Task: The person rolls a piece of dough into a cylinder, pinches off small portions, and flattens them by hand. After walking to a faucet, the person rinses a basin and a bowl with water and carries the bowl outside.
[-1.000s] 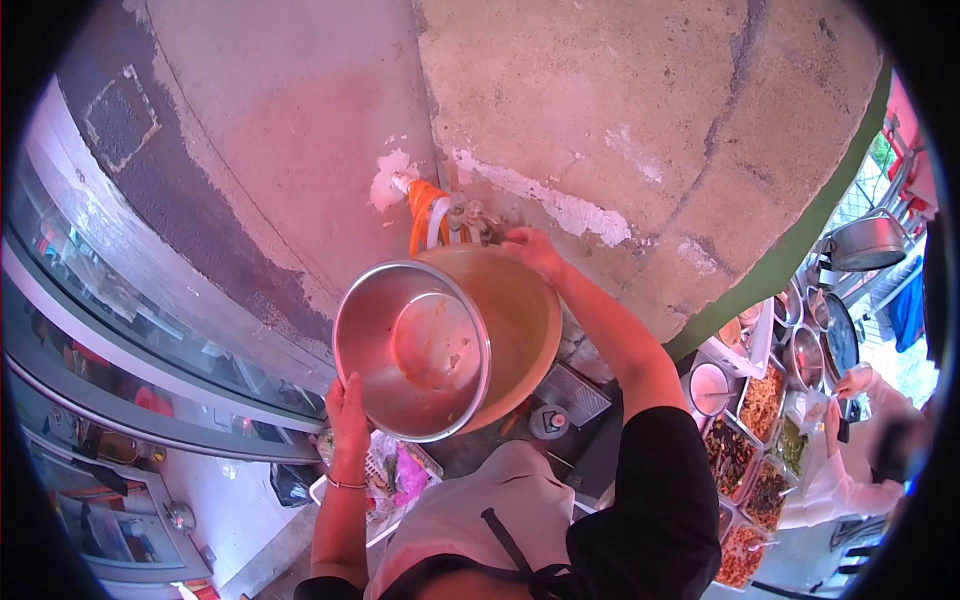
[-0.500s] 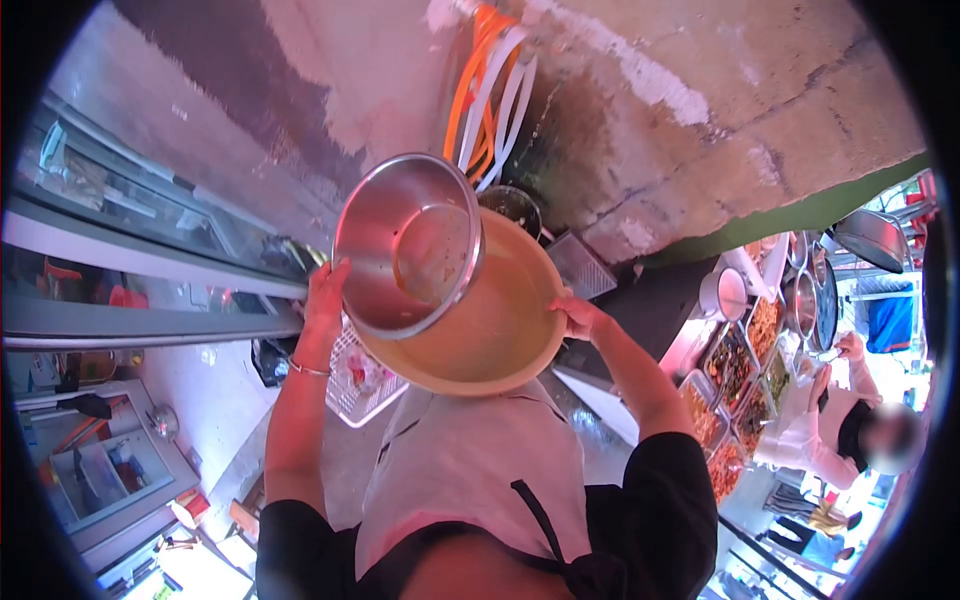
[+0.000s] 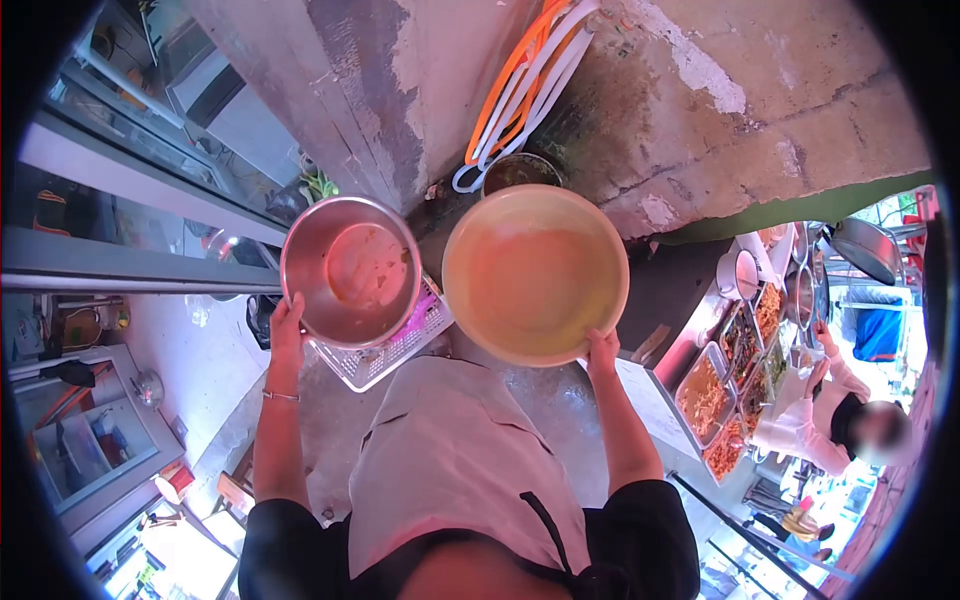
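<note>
My left hand (image 3: 287, 325) grips the lower left rim of a steel bowl (image 3: 308, 290), whose inside faces up and shows some small residue at the bottom. At the lower right rim of a large yellowish basin (image 3: 535, 280), my right hand (image 3: 601, 348) is closed on the edge. The two vessels are side by side, with a narrow gap between them. The basin's inside looks smooth, and whether it holds liquid I cannot tell. Under and right of the steel bowl lies a white perforated basket (image 3: 372, 368) with something pinkish in it.
Orange and white hoses (image 3: 530, 80) hang at the wall above a dark pot (image 3: 522, 172). Food trays (image 3: 703, 392) line a counter on the right, where another person (image 3: 825, 415) stands. A glass-and-metal frame (image 3: 140, 262) runs along the left.
The steel bowl has moved left and down, off the basin it overlapped. The basin has shifted right, in my right hand. More of the white basket shows.
</note>
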The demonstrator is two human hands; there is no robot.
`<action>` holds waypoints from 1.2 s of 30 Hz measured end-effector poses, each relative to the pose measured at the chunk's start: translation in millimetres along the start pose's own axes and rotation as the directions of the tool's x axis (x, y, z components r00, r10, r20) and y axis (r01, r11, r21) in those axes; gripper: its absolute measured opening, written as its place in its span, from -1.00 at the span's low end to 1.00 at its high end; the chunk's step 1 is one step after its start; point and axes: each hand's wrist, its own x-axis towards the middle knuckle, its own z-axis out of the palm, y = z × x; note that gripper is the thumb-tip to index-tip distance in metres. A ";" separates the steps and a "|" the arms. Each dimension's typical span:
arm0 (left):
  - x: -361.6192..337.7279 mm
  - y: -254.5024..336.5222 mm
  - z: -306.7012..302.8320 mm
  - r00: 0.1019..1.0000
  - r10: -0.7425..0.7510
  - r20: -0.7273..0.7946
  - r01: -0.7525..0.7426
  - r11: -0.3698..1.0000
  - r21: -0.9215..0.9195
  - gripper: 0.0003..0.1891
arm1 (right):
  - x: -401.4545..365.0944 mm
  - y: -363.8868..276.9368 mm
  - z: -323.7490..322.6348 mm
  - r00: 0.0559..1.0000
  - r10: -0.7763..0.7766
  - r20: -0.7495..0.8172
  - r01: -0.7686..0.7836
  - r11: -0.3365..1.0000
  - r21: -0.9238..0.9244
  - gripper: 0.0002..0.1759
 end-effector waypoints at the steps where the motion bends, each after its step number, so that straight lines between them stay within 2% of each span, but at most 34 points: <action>1: -7.0 -9.7 -13.2 1.000 -0.013 -0.021 0.013 1.000 -0.009 -0.64 | -16.5 -8.3 -1.2 1.000 -0.009 0.019 0.009 1.000 -0.012 -0.48; 4: -40.3 -28.5 -36.2 0.993 -0.041 -0.111 0.030 0.994 -0.101 -0.65 | -32.3 22.2 -7.9 0.999 0.007 0.047 -0.008 1.000 0.014 -0.49; 5: -52.5 -32.5 -45.6 0.991 -0.047 -0.128 0.031 0.992 -0.124 -0.65 | -30.4 36.7 1.9 0.999 -0.041 -0.002 0.041 0.998 0.037 -0.51; 8: -76.0 -58.6 -80.8 0.982 -0.017 -0.189 -0.012 0.988 -0.152 -0.65 | -22.3 25.1 24.8 0.994 0.113 -0.008 -0.113 0.985 -0.129 -0.54; 9: -81.0 -65.7 -90.1 0.973 -0.004 -0.230 -0.030 0.990 -0.141 -0.65 | -37.7 1.5 40.4 1.000 0.006 0.014 -0.003 0.985 -0.173 -0.57; 10: -85.5 -71.8 -99.3 0.963 0.012 -0.271 -0.048 0.991 -0.128 -0.65 | -27.9 7.0 34.6 0.985 -0.165 0.049 0.172 0.964 -0.201 -0.58; 11: -89.9 -78.5 -107.4 0.953 0.026 -0.300 -0.050 0.996 -0.074 -0.68 | -13.3 9.8 24.8 0.957 -0.262 0.127 0.277 0.953 -0.120 -0.57; 12: -91.7 -87.1 -114.5 0.947 0.041 -0.319 -0.057 0.998 -0.040 -0.71 | -26.5 -17.5 25.1 0.918 -0.336 0.211 0.371 0.915 -0.158 -0.55; 14: -89.9 -105.5 -123.4 0.936 0.071 -0.345 -0.065 0.997 0.028 -0.74 | -47.9 -75.5 32.2 0.885 -0.351 0.306 0.427 0.873 -0.234 -0.50; 17: -79.1 -148.8 -134.0 0.944 0.013 -0.330 -0.006 1.000 0.021 -0.72 | -87.1 -154.0 61.1 0.848 -0.318 0.425 0.496 0.761 -0.419 -0.48; 20: -86.5 -165.6 -106.6 0.947 -0.032 -0.320 0.038 0.999 0.014 -0.67 | -109.7 -199.6 87.4 0.761 -0.328 0.560 0.614 0.645 -0.456 -0.48; 23: -81.9 -189.2 -81.7 0.955 -0.113 -0.274 0.120 0.993 0.010 -0.71 | -172.5 -239.3 128.3 0.658 -0.358 0.663 0.705 0.601 -0.375 -0.44; 25: -86.7 -198.8 -63.0 0.965 -0.096 -0.243 0.099 0.995 0.000 -0.69 | -183.2 -254.9 142.3 0.587 -0.397 0.705 0.792 0.462 -0.399 -0.40; 28: -113.3 -175.7 -37.5 0.987 -0.016 -0.160 0.018 1.000 0.011 -0.66 | -224.9 -266.3 167.2 0.473 -0.475 0.742 0.881 0.279 -0.382 -0.36; 32: -111.0 -171.4 -29.0 0.996 -0.058 -0.072 0.061 0.997 0.038 -0.64 | -289.0 -265.8 191.4 0.323 -0.535 0.781 0.936 0.058 -0.348 -0.31; 34: -122.9 -151.0 -30.4 0.997 -0.054 -0.046 0.054 0.998 -0.012 -0.64 | -329.5 -258.5 203.3 0.289 -0.565 0.773 0.914 -0.078 -0.398 -0.30; 35: -125.6 -140.8 -35.4 0.997 -0.069 -0.029 0.070 0.997 0.040 -0.65 | -350.2 -253.1 208.9 0.272 -0.578 0.769 0.895 -0.143 -0.423 -0.29; 36: -124.8 -138.8 -40.3 0.997 -0.073 -0.023 0.074 0.997 0.034 -0.65 | -370.5 -246.6 214.1 0.293 -0.584 0.757 0.880 -0.145 -0.452 -0.28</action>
